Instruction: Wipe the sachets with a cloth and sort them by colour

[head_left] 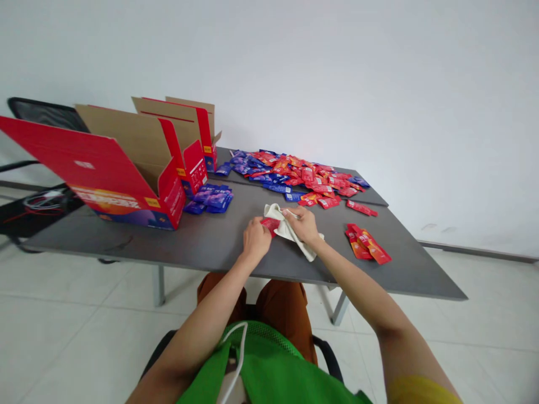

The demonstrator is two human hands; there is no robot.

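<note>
Red sachet (269,225) pinched in closed left hand (256,238), touching white cloth (295,231) gripped by right hand (302,223), above grey table (126,238); loose red and blue sachets (303,177) beyond; open red cartons (126,168) left; red sachet pile (366,244) right.

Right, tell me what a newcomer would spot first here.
A big heap of red and blue sachets covers the far end of the grey table, with open red cardboard boxes standing to its left. Near the front edge, the left hand holds a red sachet beside a white cloth held by the right hand.
</note>
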